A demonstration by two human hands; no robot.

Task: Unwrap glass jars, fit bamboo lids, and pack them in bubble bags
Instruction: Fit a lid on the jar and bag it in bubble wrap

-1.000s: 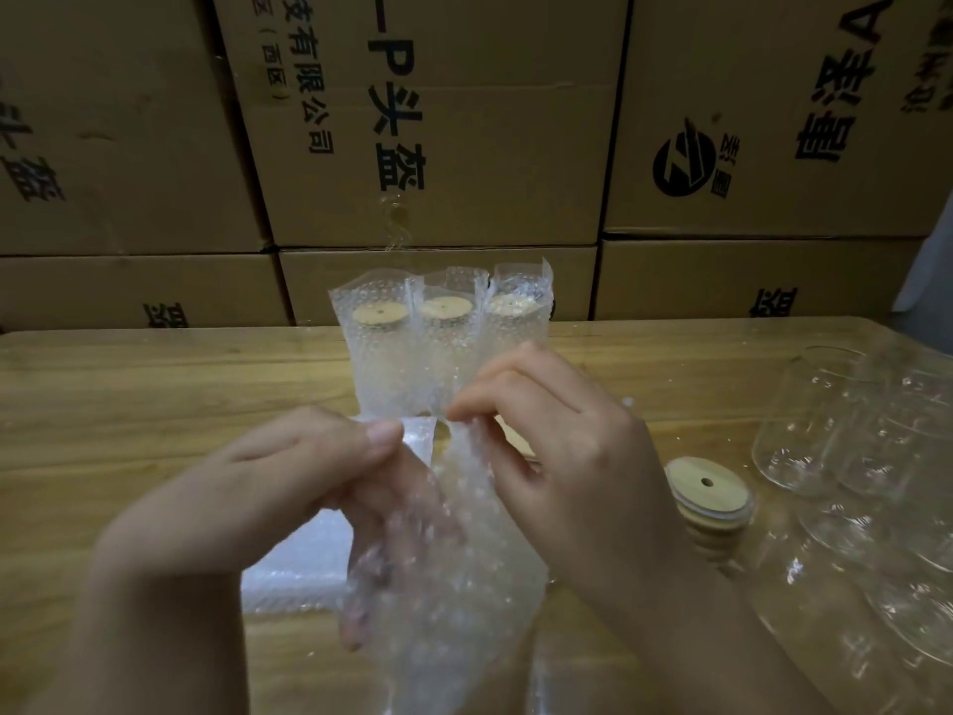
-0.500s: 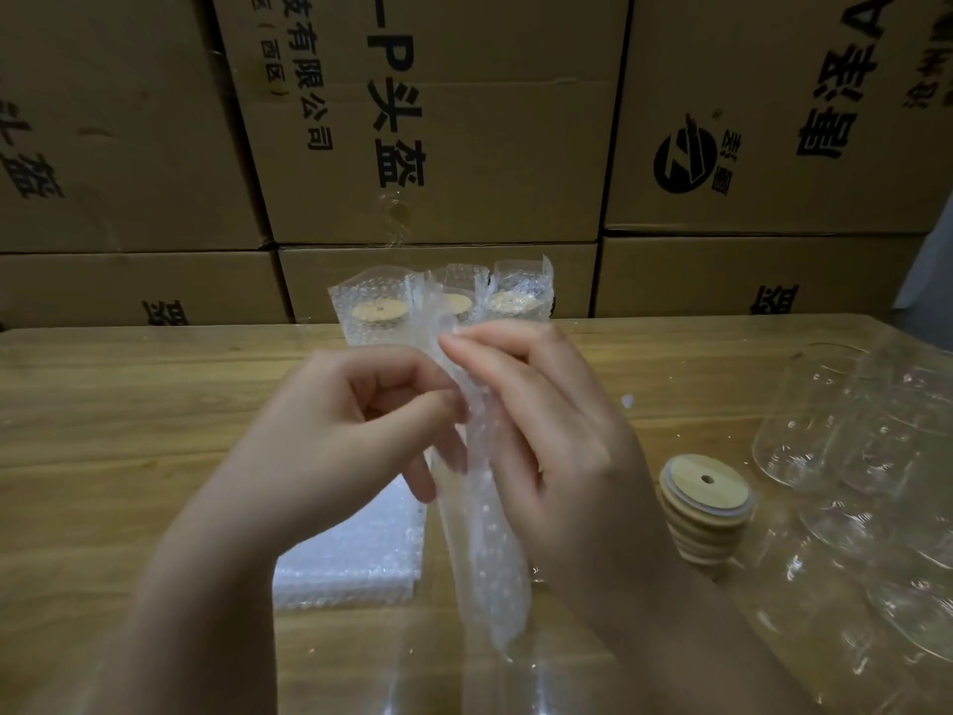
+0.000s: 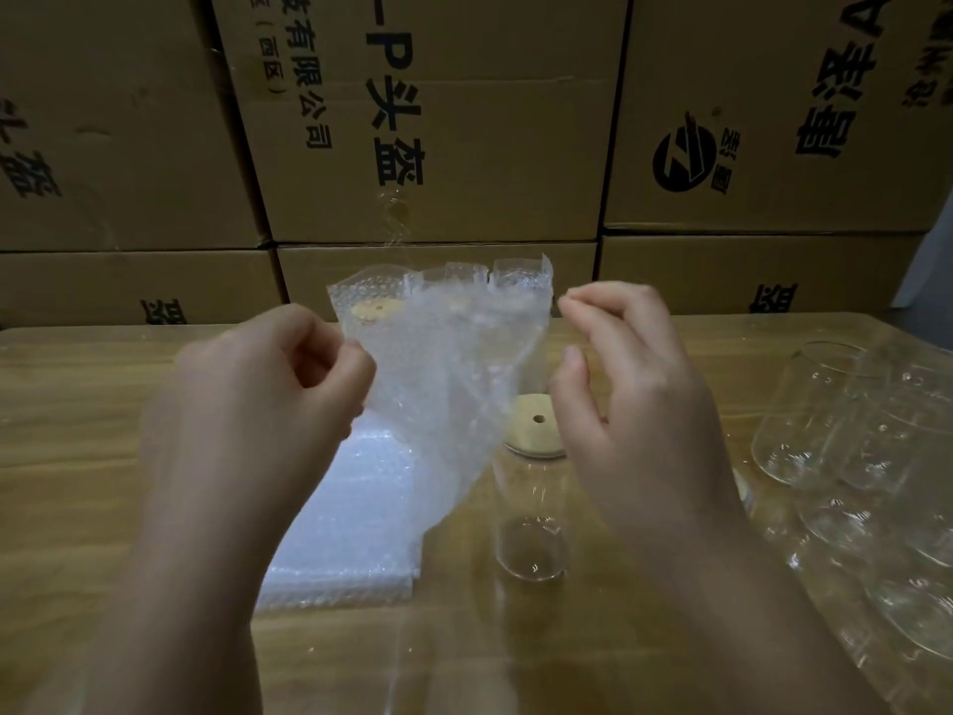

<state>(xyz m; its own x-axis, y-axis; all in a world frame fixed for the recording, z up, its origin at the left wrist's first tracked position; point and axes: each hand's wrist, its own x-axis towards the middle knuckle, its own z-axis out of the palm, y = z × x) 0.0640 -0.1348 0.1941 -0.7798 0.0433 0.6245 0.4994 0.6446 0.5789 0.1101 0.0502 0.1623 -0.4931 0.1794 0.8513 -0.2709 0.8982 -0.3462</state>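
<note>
My left hand pinches the left edge of a clear bubble bag, which is spread out in the air between my hands. My right hand is by the bag's upper right corner with curled fingers; I cannot tell whether it touches the bag. Below it a glass jar with a bamboo lid stands on the table. Three jars packed in bubble bags stand behind, partly hidden by the held bag.
A flat stack of bubble bags lies on the wooden table under my left hand. Several bare glass jars lie at the right. Stacked cardboard boxes wall off the far edge.
My hands have risen and moved apart, and the bag has gone from a narrow folded strip to a wide spread sheet. The lidded jar behind it is now in view.
</note>
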